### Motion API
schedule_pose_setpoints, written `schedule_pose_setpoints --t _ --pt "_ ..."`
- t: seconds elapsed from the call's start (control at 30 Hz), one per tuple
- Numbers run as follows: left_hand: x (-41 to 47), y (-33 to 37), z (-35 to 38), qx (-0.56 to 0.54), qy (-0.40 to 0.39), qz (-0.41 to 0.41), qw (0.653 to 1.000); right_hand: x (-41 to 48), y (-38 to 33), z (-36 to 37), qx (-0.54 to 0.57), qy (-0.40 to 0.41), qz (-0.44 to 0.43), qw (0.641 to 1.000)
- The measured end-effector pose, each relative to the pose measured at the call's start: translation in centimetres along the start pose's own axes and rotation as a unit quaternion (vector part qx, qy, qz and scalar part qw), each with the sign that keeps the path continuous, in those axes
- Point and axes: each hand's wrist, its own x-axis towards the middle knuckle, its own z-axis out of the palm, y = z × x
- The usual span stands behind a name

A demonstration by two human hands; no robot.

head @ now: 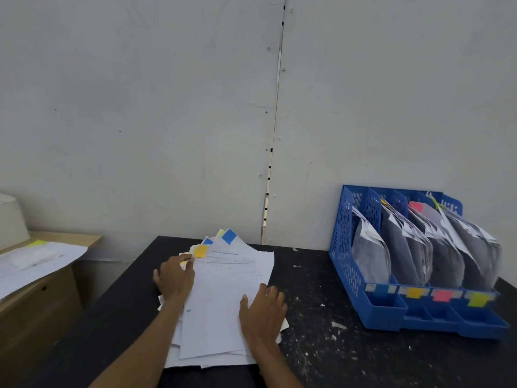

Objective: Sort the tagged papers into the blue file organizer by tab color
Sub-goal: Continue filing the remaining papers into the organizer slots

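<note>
A loose stack of white papers (223, 298) lies on the black table (321, 317), with blue, orange and yellow tabs fanned out at its far edge. The top sheet carries an orange tab (201, 251). My left hand (174, 277) rests on the stack's left side, fingertips near the orange tab. Flat on the stack's right edge lies my right hand (263, 310), fingers straight. The blue file organizer (347, 264) stands at the right against the wall. Its slots hold curled papers and bear blue, orange, pink and yellow labels on the front.
A wooden cabinet (39, 303) at the left carries more white sheets with a yellow tab (37, 243). A grey panel wall rises behind the table. Small paper scraps are strewn over the table between the stack and the organizer.
</note>
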Motion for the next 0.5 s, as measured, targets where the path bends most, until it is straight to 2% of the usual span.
schedule_pose_setpoints --t 0.13,0.23,0.3,0.4,0.47,0.5 --pt "-0.8 1.2 -0.4 -0.14 0.067 0.096 0.983 0.2 0.0 0.2 0.018 -0.011 0.019 1.0" --pt "-1.0 3.8 -1.6 -0.251 0.01 0.077 0.965 0.9 0.0 -0.9 0.055 -0.052 0.097 0.992" --pt "-0.5 6.1 -2.2 -0.296 -0.037 0.079 0.951 2.1 0.6 -2.6 0.133 -0.07 0.138 0.979" --pt "0.3 10.4 -2.6 -0.344 -0.074 0.101 0.93 5.2 2.1 -7.3 0.357 -0.095 0.185 0.911" --pt "0.3 13.9 -1.9 -0.374 -0.098 0.109 0.916 7.3 4.1 -10.8 0.483 -0.116 0.173 0.851" --pt "0.2 15.6 -1.5 -0.387 -0.108 0.114 0.909 8.2 5.3 -12.3 0.507 -0.14 0.152 0.837"
